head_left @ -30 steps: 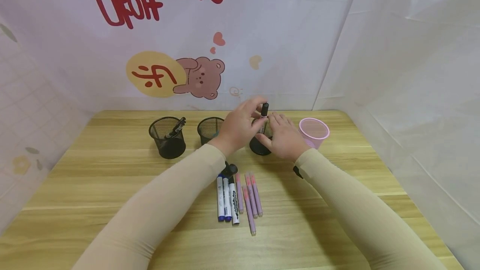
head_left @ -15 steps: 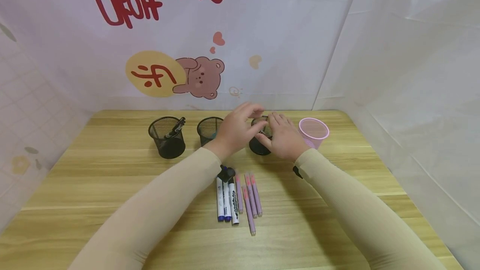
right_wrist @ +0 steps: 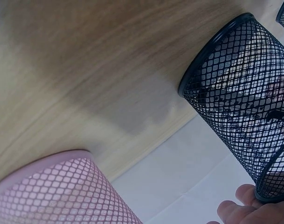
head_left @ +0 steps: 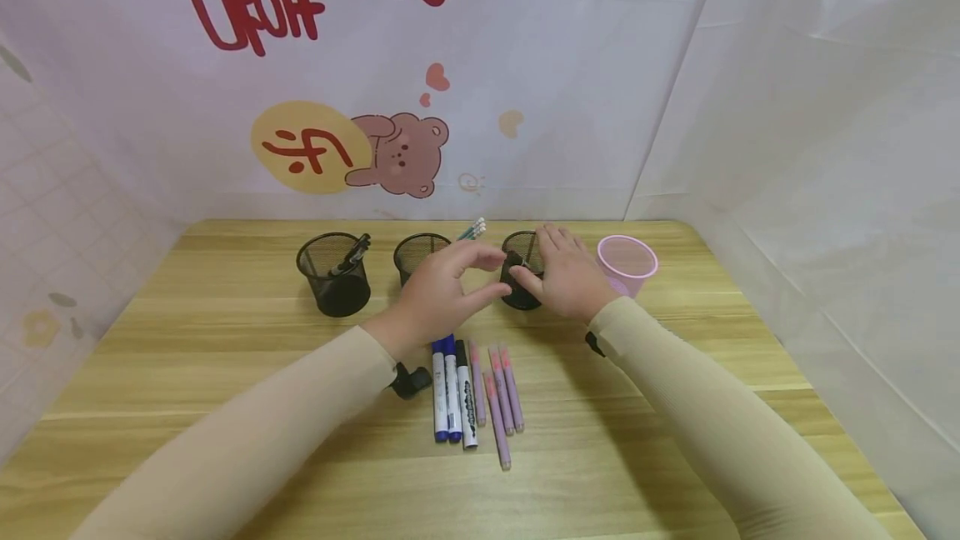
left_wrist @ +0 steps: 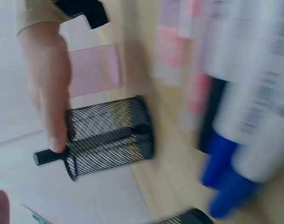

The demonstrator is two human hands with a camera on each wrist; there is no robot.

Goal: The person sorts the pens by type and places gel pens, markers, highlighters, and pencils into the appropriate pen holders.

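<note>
My left hand [head_left: 446,290] holds nothing and hovers in front of the second black mesh pen holder [head_left: 422,248], thumb and fingers apart in a loose C. My right hand [head_left: 568,273] holds the third black mesh pen holder [head_left: 521,294] by its right side, fingers and thumb at the rim. Inside that holder leans a black-capped marker [left_wrist: 46,157], its end poking above the rim. White-tipped teal pencils [head_left: 472,229] stick up behind my left hand. Two blue-capped markers [head_left: 440,394], one black-capped marker [head_left: 467,398] and several purple pens [head_left: 502,432] lie in front.
Another black mesh holder [head_left: 333,273] with black pens [head_left: 352,257] stands at the left. To the right of my right hand is a pink mesh holder [head_left: 630,261]. A white printed curtain [head_left: 570,65] hangs behind the wooden table [head_left: 225,357].
My left hand has let go of the black-capped marker, which dropped into the third holder, and has drawn back left and toward me. My right hand stays in place.
</note>
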